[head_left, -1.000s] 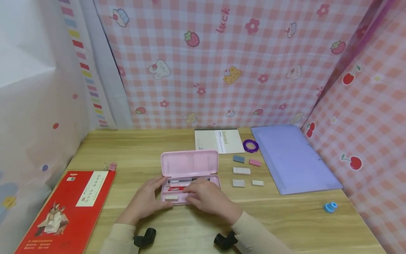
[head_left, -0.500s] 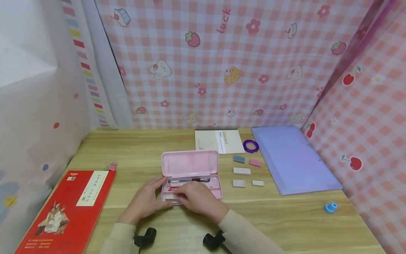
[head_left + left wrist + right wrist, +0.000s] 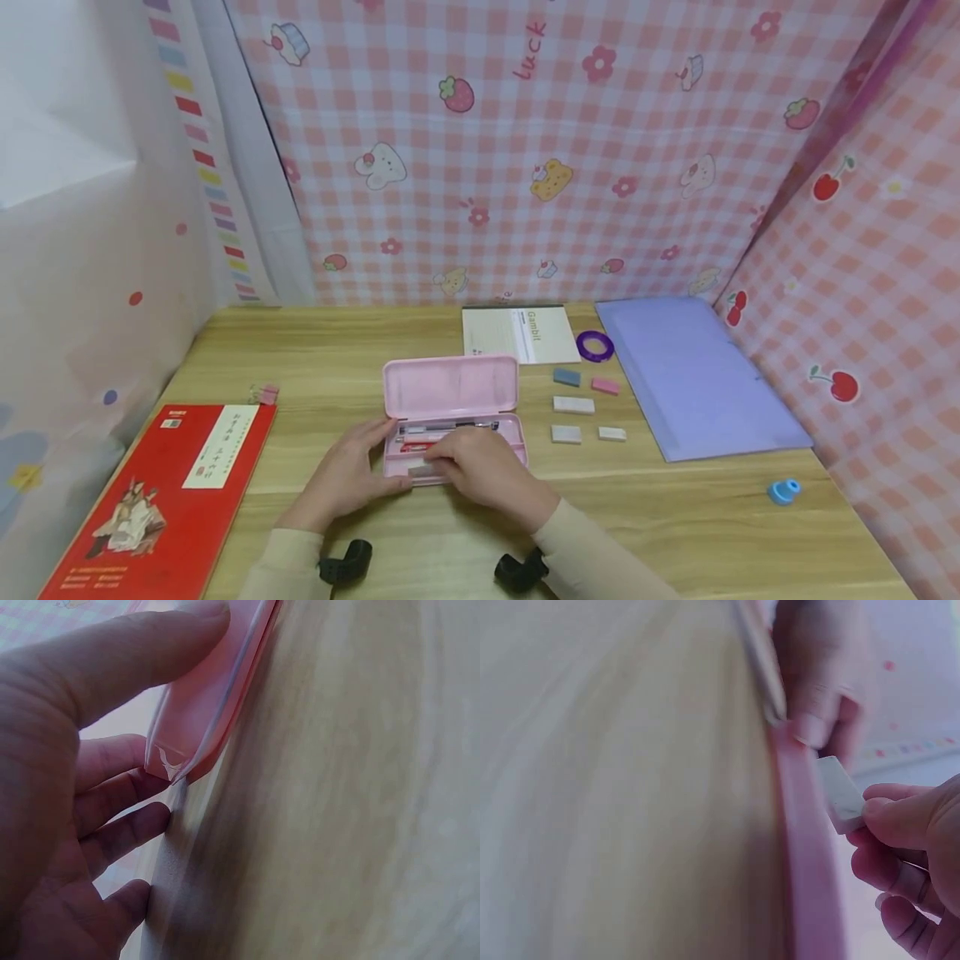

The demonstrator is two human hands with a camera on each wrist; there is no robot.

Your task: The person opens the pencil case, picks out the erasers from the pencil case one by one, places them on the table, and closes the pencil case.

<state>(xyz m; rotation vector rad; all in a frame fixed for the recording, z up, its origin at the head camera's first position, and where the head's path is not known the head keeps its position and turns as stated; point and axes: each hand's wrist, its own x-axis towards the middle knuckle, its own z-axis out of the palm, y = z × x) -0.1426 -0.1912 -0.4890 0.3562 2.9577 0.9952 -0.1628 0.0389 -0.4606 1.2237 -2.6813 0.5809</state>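
Since a second ago my right hand (image 3: 491, 477) has slid leftward along the front of the pink pencil case (image 3: 450, 417) and now sits over its near left corner, while my left hand (image 3: 348, 479) has hardly shifted from the case's left end.

Between my right thumb and fingertips I pinch a small white eraser (image 3: 840, 793) — the right wrist view shows it held just above the case's front wall (image 3: 802, 855), tilted, not yet lying flat inside. So this grip is narrow and closed on the eraser. My left hand rests with the thumb (image 3: 135, 656) laid along the case's outer edge and the other fingers loosely bent beside it on the wooden table (image 3: 675, 517); it steadies the case rather than clasping it.

The case stands open in the middle of the table, lid tipped back, with pens (image 3: 442, 427) and something red already in the tray. To its right lie five more erasers (image 3: 573, 405) in a loose cluster, well apart from my hands.

I judge I am midway through setting this eraser into the tray. Next I would need to lower it into the free space by the left end, then release it without nudging the pens, my left hand bracing the case.
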